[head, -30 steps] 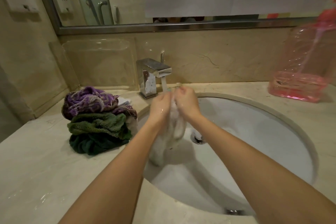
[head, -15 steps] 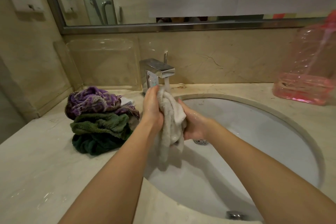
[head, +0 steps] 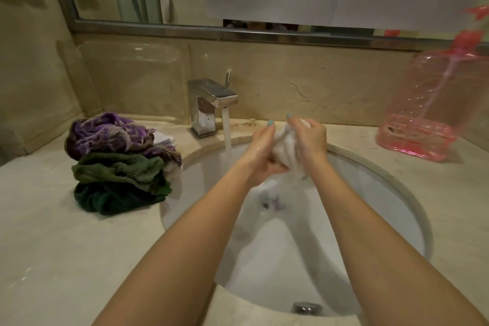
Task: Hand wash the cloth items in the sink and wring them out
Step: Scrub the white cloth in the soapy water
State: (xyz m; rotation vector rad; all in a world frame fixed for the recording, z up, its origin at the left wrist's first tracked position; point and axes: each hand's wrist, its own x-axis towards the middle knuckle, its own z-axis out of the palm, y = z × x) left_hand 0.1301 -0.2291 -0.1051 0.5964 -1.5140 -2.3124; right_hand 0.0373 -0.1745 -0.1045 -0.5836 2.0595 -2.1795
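Over sink, both grips clutching white cloth

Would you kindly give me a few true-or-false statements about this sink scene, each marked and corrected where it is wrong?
1. The left hand and right hand both grip a white cloth above the sink basin. True.
2. The faucet is turned off. False: water streams from its spout into the basin.
3. A pile of purple and green cloths lies on the counter, left of the basin. True.
4. The pink plastic bottle stands inside the basin. False: it stands on the counter to the right of the basin, by the wall.
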